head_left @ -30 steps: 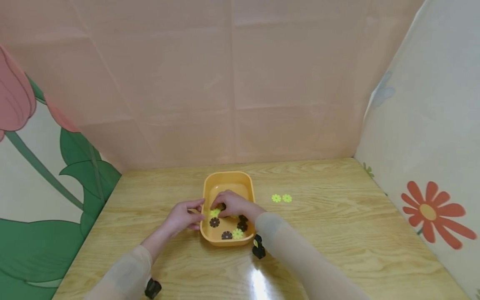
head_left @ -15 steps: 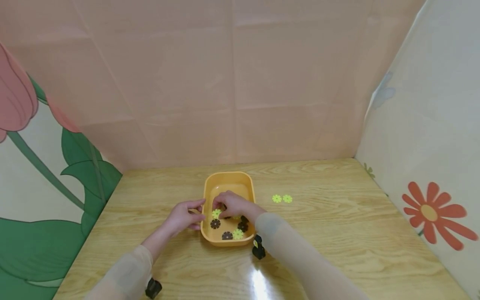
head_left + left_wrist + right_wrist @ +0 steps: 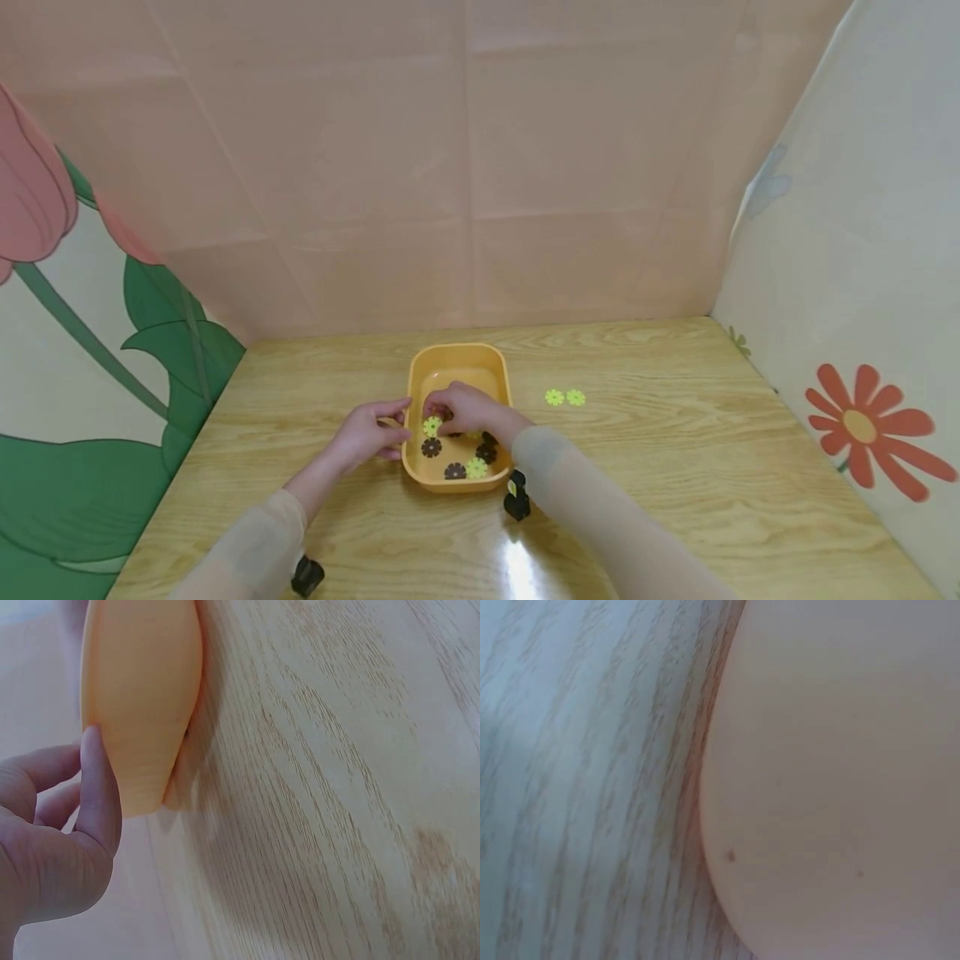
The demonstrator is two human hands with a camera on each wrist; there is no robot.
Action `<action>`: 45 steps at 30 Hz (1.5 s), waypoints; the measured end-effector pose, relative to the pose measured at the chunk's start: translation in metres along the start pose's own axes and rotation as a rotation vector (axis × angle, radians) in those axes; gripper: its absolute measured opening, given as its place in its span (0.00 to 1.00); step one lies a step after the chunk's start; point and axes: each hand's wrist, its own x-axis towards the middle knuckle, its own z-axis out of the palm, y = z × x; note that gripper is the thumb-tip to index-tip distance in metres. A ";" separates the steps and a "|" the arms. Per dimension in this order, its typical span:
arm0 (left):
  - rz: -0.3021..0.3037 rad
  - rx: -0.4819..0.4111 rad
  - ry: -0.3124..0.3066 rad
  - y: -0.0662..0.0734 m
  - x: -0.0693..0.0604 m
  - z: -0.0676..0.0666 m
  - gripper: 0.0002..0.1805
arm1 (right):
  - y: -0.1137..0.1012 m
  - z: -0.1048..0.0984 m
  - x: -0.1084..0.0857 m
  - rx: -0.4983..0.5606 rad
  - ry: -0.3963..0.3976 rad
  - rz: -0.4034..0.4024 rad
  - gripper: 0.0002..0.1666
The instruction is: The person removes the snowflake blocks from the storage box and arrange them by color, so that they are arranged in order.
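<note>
A yellow-orange plastic tray (image 3: 457, 483) stands on the table, holding several flower-shaped discs. A yellow-green disc (image 3: 432, 426) and a dark disc (image 3: 431, 447) lie near its left wall. Another dark disc (image 3: 455, 471) is beside a second yellow-green disc (image 3: 476, 467) at the near end. My left hand (image 3: 365, 435) rests its thumb and fingertips against the tray's left side; in the left wrist view the thumb touches the outer wall. Inside the tray, my right hand (image 3: 468, 407) has bent fingers pointing down among the discs. Whether they grip one is hidden.
Two yellow-green discs (image 3: 565, 397) lie side by side on the wooden table (image 3: 675, 433), right of the tray. A pink wall sheet (image 3: 465, 167) rises behind the table. The right wrist view is filled by the tray's outer wall (image 3: 840, 780) and wood grain.
My right fingers have shifted slightly among the discs, and the yellow-green and dark discs near the left wall moved a little. My left hand stays at the tray's side.
</note>
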 end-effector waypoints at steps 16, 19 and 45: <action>-0.014 0.027 0.002 0.003 -0.002 -0.002 0.33 | -0.010 -0.024 -0.010 0.173 0.084 -0.078 0.13; -0.014 0.028 0.005 0.003 -0.003 -0.002 0.33 | -0.011 -0.035 -0.021 0.217 0.126 -0.090 0.13; -0.029 0.005 0.022 0.006 -0.001 0.007 0.34 | 0.131 -0.060 -0.188 0.441 0.559 0.221 0.16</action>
